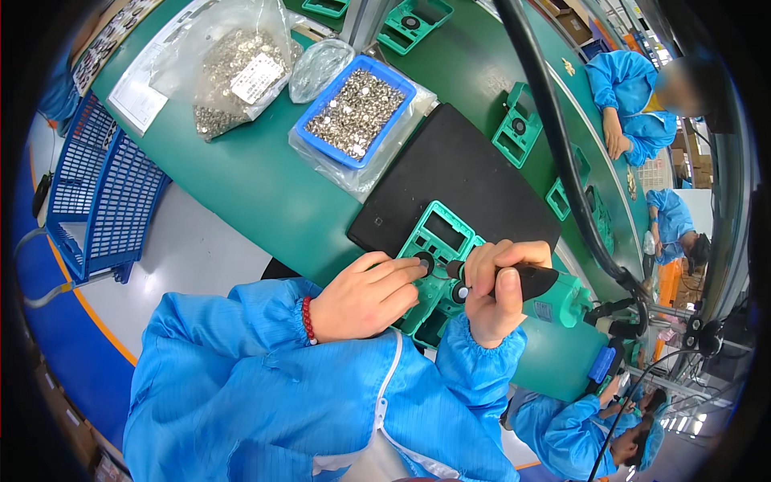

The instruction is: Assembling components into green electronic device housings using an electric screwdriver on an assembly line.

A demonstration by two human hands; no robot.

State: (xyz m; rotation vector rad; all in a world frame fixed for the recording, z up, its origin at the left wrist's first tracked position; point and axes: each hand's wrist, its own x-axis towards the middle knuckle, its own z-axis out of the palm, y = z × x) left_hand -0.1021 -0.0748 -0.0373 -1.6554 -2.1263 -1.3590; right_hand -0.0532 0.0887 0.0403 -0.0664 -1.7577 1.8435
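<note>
A green plastic housing [434, 296] with rectangular openings and black round parts lies opened out in front of me, partly on a black mat [458, 165]. My left hand [365, 297] has its fingers together, with the tips at a black round part [426, 261] in the housing, steadying it. In my right hand [499, 289] is a green and black electric screwdriver [562, 300], held nearly level. Its black nose points left into the housing, close to my left fingertips. The bit's tip and any screw under it are too small to make out.
Beyond the mat's left side stands a blue tray [307, 128] of small metal parts, beside a clear bag [221, 76] of similar parts. More green housings [514, 132] lie along the far right. A black cable [562, 136] arches overhead. Blue baskets [120, 193] stand left; people work at right.
</note>
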